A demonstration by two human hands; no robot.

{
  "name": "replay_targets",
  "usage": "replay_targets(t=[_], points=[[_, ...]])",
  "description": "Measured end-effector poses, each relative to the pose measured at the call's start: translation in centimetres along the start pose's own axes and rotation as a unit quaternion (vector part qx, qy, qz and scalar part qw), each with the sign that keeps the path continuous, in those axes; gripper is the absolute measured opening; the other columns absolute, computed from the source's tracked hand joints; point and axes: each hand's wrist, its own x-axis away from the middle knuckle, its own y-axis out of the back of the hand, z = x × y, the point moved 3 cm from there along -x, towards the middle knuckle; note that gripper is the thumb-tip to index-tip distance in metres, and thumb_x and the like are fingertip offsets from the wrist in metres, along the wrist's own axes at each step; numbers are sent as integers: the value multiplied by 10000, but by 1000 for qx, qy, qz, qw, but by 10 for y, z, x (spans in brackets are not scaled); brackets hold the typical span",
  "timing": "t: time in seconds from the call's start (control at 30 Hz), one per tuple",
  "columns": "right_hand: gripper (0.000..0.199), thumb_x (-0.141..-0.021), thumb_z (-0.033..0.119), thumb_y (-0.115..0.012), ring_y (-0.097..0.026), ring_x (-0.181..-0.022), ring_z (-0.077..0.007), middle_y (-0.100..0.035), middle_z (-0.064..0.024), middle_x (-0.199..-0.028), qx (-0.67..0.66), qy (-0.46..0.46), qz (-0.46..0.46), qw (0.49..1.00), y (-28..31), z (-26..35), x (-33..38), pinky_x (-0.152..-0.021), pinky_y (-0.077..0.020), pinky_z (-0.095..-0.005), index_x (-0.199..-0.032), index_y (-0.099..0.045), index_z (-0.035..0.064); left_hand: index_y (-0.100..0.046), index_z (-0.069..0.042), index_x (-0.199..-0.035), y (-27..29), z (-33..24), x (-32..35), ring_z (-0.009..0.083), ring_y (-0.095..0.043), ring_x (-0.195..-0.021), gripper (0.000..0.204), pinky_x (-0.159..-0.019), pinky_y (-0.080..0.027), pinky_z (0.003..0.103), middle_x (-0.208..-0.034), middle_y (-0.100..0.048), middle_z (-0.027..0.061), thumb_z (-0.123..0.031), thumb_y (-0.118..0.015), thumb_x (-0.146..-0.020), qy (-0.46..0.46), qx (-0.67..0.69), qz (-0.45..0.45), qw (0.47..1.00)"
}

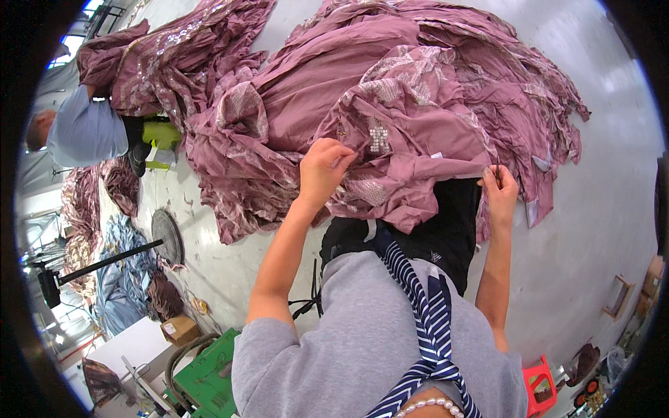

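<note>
A large heap of mauve fabric (327, 76) with silvery sequin patches spreads out before me, part of it lying over my lap. My left hand (325, 169) is closed, thumb and fingers drawn together over the fabric beside a square sequin patch (379, 138). Whatever it pinches, if anything, is too small to make out. At the cloth's right edge my right hand (500, 191) is closed around a small dark pointed tool (497, 161), its fingertips next to the fabric border. Most of that tool is hidden by the fingers.
Another person in a blue shirt (87, 129) bends over the mauve cloth at far left. A round dark base (167, 237) with a black pole stands on the left floor. Light blue fabric (124, 279), a green machine (209, 376) and a red stool (540, 386) lie nearer.
</note>
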Motion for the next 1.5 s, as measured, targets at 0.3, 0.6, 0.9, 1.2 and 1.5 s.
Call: replay_targets(t=[0.3, 0.6, 0.9, 1.2, 1.5], points=[[146, -897, 163, -614, -461, -628, -38, -523, 41, -715, 90, 36, -41, 994, 5, -10, -1, -572, -377, -202, -887, -588, 20, -626, -37, -805, 26, 21, 4, 33, -477, -564, 149, -507, -372, 170, -698, -593, -26, -161, -699, -848, 253, 370, -58, 892], [239, -803, 215, -721, -602, -706, -144, -632, -52, -880, 99, 267, 34, 958, -83, 117, 23, -601, -474, -274, -947, -618, 56, -597, -47, -802, 43, -7, -6, 42, -506, -595, 173, -534, -394, 181, -740, -606, -3, -181, -693, -855, 222, 384, -38, 895], [185, -832, 109, -681, -521, -576, -70, -559, 25, -675, -98, 1, 289, 952, -158, 75, 13, -520, -414, -216, -964, -580, 25, -610, -41, -799, 34, -18, -17, 32, -495, -631, 217, -552, -394, 176, -779, -613, -7, -231, -638, -899, 184, 339, -38, 922], [171, -853, 80, -638, -449, -561, -25, -504, 40, -677, -282, -92, 262, 918, -132, 51, 8, -479, -321, -172, -1000, -555, 50, -628, -23, -893, 22, 2, -14, 38, -553, -737, 163, -617, -426, 168, -812, -639, 3, -186, -638, -896, 163, 243, -52, 955], [225, -834, 35, -628, -474, -596, -33, -516, 39, -719, -242, -51, 299, 922, -127, 53, 8, -528, -387, -177, -1049, -562, 28, -634, -36, -1059, 22, -53, -46, 182, -594, -981, 295, -835, -467, 306, -1184, -605, 91, -56, -696, -771, -188, 7, 33, 982]])
